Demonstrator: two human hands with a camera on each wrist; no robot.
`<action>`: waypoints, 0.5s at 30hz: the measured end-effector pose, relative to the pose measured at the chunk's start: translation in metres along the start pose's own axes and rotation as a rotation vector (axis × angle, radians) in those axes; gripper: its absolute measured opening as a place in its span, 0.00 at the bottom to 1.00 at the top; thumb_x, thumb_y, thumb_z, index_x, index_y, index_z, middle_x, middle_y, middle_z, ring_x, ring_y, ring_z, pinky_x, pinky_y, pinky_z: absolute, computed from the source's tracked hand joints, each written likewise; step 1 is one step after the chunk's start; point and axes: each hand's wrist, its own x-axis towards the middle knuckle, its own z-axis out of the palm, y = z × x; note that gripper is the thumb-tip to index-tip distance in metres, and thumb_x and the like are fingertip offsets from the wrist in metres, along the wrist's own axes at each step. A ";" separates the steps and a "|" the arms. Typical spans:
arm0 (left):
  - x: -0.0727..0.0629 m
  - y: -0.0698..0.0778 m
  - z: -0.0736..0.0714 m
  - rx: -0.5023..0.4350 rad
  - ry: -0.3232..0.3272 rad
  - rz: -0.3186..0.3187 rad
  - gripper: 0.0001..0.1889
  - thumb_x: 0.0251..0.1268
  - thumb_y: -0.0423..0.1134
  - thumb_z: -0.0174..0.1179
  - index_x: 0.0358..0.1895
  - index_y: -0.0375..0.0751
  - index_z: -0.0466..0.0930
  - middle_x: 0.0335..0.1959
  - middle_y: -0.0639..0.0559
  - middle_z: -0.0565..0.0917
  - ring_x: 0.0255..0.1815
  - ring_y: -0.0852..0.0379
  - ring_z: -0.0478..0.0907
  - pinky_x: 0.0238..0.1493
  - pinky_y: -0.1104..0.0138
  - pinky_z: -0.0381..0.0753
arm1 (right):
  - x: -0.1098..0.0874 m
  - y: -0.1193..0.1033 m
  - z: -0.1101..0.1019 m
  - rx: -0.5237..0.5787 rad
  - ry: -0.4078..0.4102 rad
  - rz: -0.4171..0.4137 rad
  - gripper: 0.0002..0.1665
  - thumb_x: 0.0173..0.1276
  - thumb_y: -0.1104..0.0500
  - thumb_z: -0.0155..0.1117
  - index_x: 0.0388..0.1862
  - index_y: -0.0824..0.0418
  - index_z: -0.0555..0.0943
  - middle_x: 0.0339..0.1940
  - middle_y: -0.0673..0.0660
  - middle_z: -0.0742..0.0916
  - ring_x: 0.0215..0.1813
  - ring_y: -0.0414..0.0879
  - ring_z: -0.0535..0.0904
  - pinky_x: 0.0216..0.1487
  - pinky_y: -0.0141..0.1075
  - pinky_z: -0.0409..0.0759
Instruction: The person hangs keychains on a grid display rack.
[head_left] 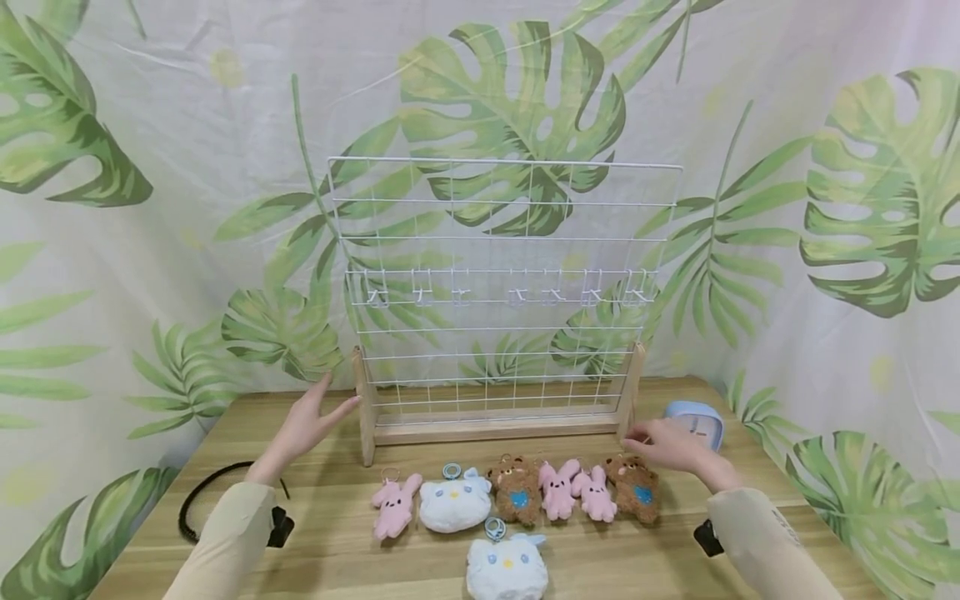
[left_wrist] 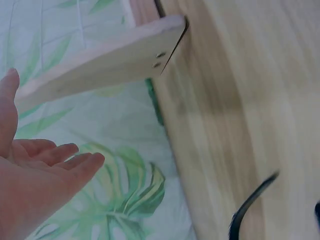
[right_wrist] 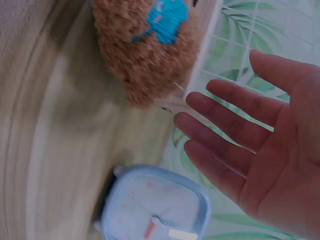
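A white wire grid rack (head_left: pixel 491 329) with a wooden base (head_left: pixel 495 429) stands at the back of the table. My left hand (head_left: pixel 307 425) is beside its left wooden post (head_left: pixel 363 404), fingers spread and holding nothing. My right hand (head_left: pixel 678 446) is by the right post, just above a brown bear plush keychain (head_left: pixel 633 492). In the right wrist view its fingers are extended and its palm is bare. A row of plush keychains lies in front of the rack: pink bunnies (head_left: pixel 394 507), another brown bear (head_left: pixel 515 490) and a white cat head (head_left: pixel 454 502). A second white cat head (head_left: pixel 507 568) lies nearer.
Several small white hooks (head_left: pixel 517 296) hang in a row on the grid. A light blue clock (right_wrist: pixel 155 205) stands behind my right hand. On the left side of the table (head_left: pixel 330 550) lies a black braided headband (head_left: pixel 191 496). A leaf-print curtain (head_left: pixel 172 250) hangs behind.
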 end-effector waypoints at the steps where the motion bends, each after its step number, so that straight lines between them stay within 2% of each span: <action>1: 0.000 -0.001 0.003 -0.002 0.002 0.005 0.49 0.74 0.61 0.49 0.78 0.25 0.38 0.77 0.23 0.49 0.76 0.23 0.49 0.73 0.33 0.55 | 0.002 0.002 0.002 0.013 -0.006 -0.005 0.16 0.74 0.51 0.59 0.39 0.62 0.85 0.29 0.51 0.88 0.28 0.37 0.78 0.29 0.31 0.76; 4: 0.002 -0.002 0.012 -0.012 0.013 0.024 0.47 0.75 0.60 0.50 0.77 0.24 0.42 0.77 0.24 0.52 0.74 0.23 0.55 0.70 0.35 0.63 | 0.007 0.006 0.009 0.062 -0.035 -0.008 0.16 0.75 0.53 0.58 0.27 0.58 0.80 0.18 0.46 0.78 0.21 0.33 0.67 0.25 0.28 0.67; 7: 0.005 -0.003 0.019 -0.046 0.019 0.050 0.46 0.75 0.58 0.50 0.77 0.23 0.44 0.76 0.24 0.54 0.74 0.25 0.57 0.68 0.37 0.69 | 0.010 0.007 0.013 0.095 -0.059 -0.001 0.22 0.76 0.53 0.56 0.19 0.55 0.70 0.14 0.43 0.67 0.18 0.33 0.60 0.23 0.27 0.62; 11: 0.007 0.000 0.023 -0.095 0.011 0.068 0.45 0.76 0.56 0.50 0.77 0.23 0.44 0.76 0.24 0.54 0.75 0.27 0.56 0.69 0.39 0.69 | 0.013 0.009 0.016 0.094 -0.078 0.027 0.22 0.77 0.55 0.55 0.19 0.54 0.69 0.14 0.43 0.66 0.17 0.34 0.60 0.23 0.28 0.62; 15: 0.008 0.002 0.025 -0.120 0.015 0.073 0.43 0.77 0.54 0.50 0.76 0.22 0.46 0.75 0.24 0.57 0.74 0.28 0.60 0.68 0.42 0.71 | 0.016 0.010 0.019 0.074 -0.087 0.033 0.22 0.77 0.56 0.54 0.19 0.55 0.69 0.15 0.44 0.67 0.17 0.35 0.61 0.23 0.27 0.63</action>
